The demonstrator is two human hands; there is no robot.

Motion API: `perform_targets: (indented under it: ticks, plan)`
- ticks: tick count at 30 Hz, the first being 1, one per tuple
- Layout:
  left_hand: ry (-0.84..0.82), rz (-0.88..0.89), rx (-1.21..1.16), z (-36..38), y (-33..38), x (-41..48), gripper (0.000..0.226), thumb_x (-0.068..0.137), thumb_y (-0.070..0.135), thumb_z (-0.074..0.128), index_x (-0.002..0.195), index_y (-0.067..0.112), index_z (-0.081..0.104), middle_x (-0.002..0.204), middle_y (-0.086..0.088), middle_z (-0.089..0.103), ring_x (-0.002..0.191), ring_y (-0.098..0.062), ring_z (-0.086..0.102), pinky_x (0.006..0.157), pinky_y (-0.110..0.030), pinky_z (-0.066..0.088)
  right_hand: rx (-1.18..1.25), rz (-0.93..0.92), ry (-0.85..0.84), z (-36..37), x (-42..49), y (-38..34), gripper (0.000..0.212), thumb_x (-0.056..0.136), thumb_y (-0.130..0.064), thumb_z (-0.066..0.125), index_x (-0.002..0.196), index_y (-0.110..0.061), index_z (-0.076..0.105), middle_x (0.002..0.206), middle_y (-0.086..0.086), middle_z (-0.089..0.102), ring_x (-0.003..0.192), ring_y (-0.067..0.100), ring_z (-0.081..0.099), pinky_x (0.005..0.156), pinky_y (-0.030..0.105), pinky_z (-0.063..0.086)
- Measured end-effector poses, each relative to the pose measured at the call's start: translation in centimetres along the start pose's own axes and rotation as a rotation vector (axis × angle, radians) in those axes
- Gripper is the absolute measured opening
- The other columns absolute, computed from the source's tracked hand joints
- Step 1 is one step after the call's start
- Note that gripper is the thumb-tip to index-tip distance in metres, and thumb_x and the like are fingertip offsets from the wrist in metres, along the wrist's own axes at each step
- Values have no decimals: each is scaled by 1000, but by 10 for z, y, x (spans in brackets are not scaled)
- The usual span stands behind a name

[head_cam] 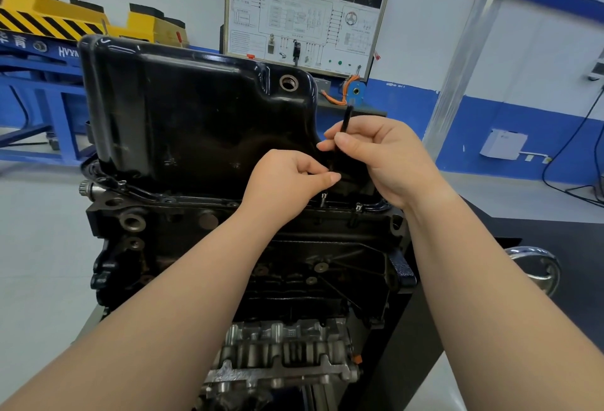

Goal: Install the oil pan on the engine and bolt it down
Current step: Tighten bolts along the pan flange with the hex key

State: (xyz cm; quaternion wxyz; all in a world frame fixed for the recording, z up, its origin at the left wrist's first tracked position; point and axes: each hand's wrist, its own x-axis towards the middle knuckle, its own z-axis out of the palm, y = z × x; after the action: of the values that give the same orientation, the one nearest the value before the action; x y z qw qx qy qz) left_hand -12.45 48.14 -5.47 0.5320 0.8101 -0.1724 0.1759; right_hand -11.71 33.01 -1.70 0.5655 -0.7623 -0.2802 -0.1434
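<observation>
- Head view: a glossy black oil pan (pixel 196 116) sits on top of the dark engine (pixel 294 247), which fills the middle of the view. The pan's flange lies along the engine's upper edge.
- Your right hand (pixel 382 159) is at the pan's near right corner. Its fingers are curled, and thumb and forefinger pinch a thin black tool (pixel 345 121). The tool stands almost upright, its top poking above the hand.
- Your left hand (pixel 287 178) is just beside the right one. Its fingers are curled, with thumb and forefinger pinched on the tool's lower part, which is hard to make out against the dark pan.
- Right below that pinch, a silver-headed bolt (pixel 323 199) stands raised from the flange's near edge. You cannot tell whether the tool touches it.
- A second bolt (pixel 358 206) stands near it, closer to the flange's right corner.
- A round threaded drain hole (pixel 289 83) shows near the pan's far right corner.
- Behind the engine stand a wiring-diagram board (pixel 307 12) and a yellow striped machine (pixel 49 18).
- A chrome handwheel (pixel 536 267) sits to the engine's right.
</observation>
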Motion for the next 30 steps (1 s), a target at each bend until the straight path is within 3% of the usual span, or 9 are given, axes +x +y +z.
perform_targets:
  ticks: [3, 5, 7, 11, 14, 19, 22, 26, 30]
  plan:
    - [1, 0, 6, 0, -1, 0, 8, 76, 39, 72, 72, 33, 69, 63, 11, 67, 65, -2, 62, 61, -21, 50, 23, -25, 44, 1, 1, 0, 21, 79, -10, 69, 67, -27, 69, 74, -4, 73, 79, 9, 70, 75, 19, 51]
    - [-9, 2, 19, 1, -2, 1, 9, 76, 40, 72, 71, 34, 67, 45, 20, 55, 49, 6, 52, 53, -17, 40, 23, -33, 63, 2, 2, 0, 24, 76, -8, 73, 61, -23, 63, 68, -4, 71, 74, 9, 69, 72, 18, 52]
    - [-15, 1, 19, 1, -4, 2, 10, 76, 39, 72, 70, 33, 67, 42, 21, 51, 45, 7, 48, 54, -16, 37, -4, -26, 65, 2, 2, 0, 22, 76, -10, 74, 62, -20, 60, 65, -3, 70, 73, 10, 68, 73, 20, 52]
    - [-7, -8, 10, 1, -5, 2, 12, 77, 38, 72, 67, 32, 67, 43, 17, 52, 47, 5, 50, 56, -17, 42, -14, -3, -29, 0, 1, -2, 3, 85, -18, 63, 84, -19, 66, 80, -4, 73, 86, 9, 67, 83, 22, 49]
    - [0, -8, 16, 1, -4, 2, 12, 77, 37, 72, 67, 32, 67, 55, 13, 59, 57, 1, 57, 59, -15, 43, 7, -1, -78, -2, 0, -3, 21, 87, -17, 53, 98, -27, 68, 93, -6, 74, 101, 9, 65, 88, 21, 48]
    - [10, -7, 11, 1, -2, 1, 8, 78, 36, 71, 72, 32, 69, 70, 5, 67, 69, -5, 62, 60, -14, 41, -35, -4, 4, 1, -1, 0, 23, 89, -10, 56, 87, -28, 69, 85, -5, 75, 95, 10, 68, 88, 26, 47]
    - [20, 8, 10, 1, -3, 1, 8, 77, 38, 72, 74, 31, 70, 65, 5, 66, 63, -6, 61, 59, -19, 48, -47, -20, 56, 3, 0, 1, 16, 84, -11, 64, 79, -26, 67, 76, -4, 73, 85, 12, 69, 81, 23, 51]
    - [19, 8, 18, 2, -4, 1, 9, 77, 39, 72, 71, 32, 69, 55, 8, 59, 57, -4, 57, 62, -23, 50, -87, -39, 127, 5, 1, 2, 19, 78, -13, 73, 70, -24, 60, 67, 2, 62, 83, 33, 64, 86, 39, 53]
    - [22, 6, 11, 2, -4, 1, 11, 78, 37, 72, 68, 33, 67, 56, 9, 60, 58, -3, 57, 59, -17, 46, -61, -30, 33, 4, -1, -1, 8, 84, -20, 64, 91, -23, 65, 81, -4, 72, 90, 12, 67, 88, 26, 51]
